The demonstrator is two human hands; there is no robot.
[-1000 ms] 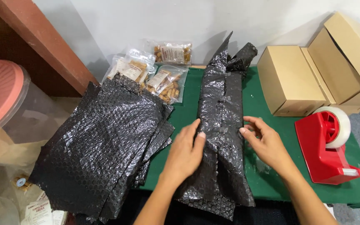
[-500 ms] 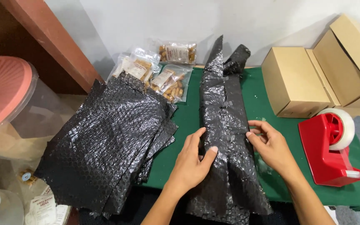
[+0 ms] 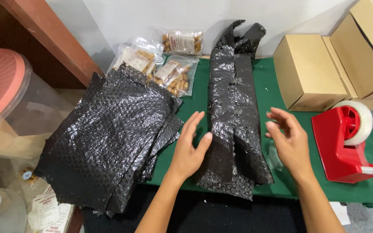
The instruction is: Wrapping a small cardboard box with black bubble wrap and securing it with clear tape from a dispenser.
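Observation:
A long folded strip of black bubble wrap [image 3: 234, 108] lies lengthwise on the green table [image 3: 273, 92]. My left hand [image 3: 191, 149] is at its left edge, fingers spread, thumb touching the wrap. On the other side my right hand [image 3: 288, 142] hovers just off the wrap's right edge, fingers apart and holding nothing. A stack of black bubble wrap sheets [image 3: 113, 138] hangs over the table's left edge beside my left hand.
Three clear bags of brown snacks [image 3: 173, 77] lie at the back left. Brown cardboard boxes [image 3: 311, 71] stand at the back right. A red tape dispenser [image 3: 346, 144] sits at the right. A clear tub with a pink lid [image 3: 1, 92] is far left.
Both hands have lifted off the folded bubble wrap and moved apart to its sides; before they pressed on it. The view has shifted slightly.

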